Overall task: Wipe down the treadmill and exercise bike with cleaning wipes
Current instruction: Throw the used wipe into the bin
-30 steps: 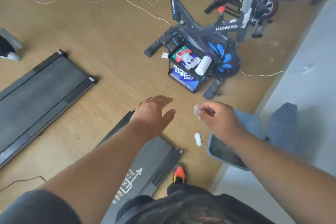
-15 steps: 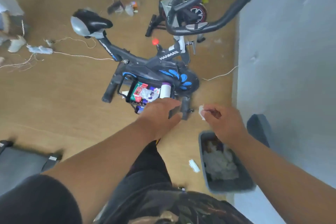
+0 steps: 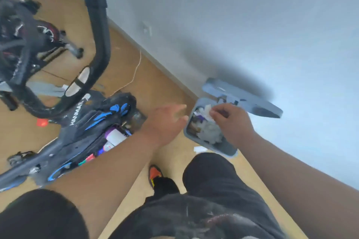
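Note:
My right hand [image 3: 232, 122] pinches a small white wipe [image 3: 209, 111] right above a grey bin [image 3: 223, 148] whose lid [image 3: 242, 99] stands open against the wall. Crumpled white wipes fill the bin. My left hand [image 3: 168, 122] hovers beside the bin's left rim with fingers relaxed, holding nothing. The black and blue exercise bike [image 3: 93, 120] stands to the left, its curved handlebar [image 3: 101, 44] reaching up. A black caddy [image 3: 110, 141] of cleaning supplies sits at the bike's base, partly hidden by my left forearm. No treadmill is in view.
A pale wall [image 3: 252, 25] runs along the right. A white cable [image 3: 136, 72] trails across the wooden floor [image 3: 155, 83]. A scrap of white paper [image 3: 200, 149] lies beside the bin. My legs and an orange shoe [image 3: 154, 175] are below.
The view has swung right, away from the treadmills, toward the wall and bin. My right hand has carried the wipe over the open bin; my left hand came along beside it.

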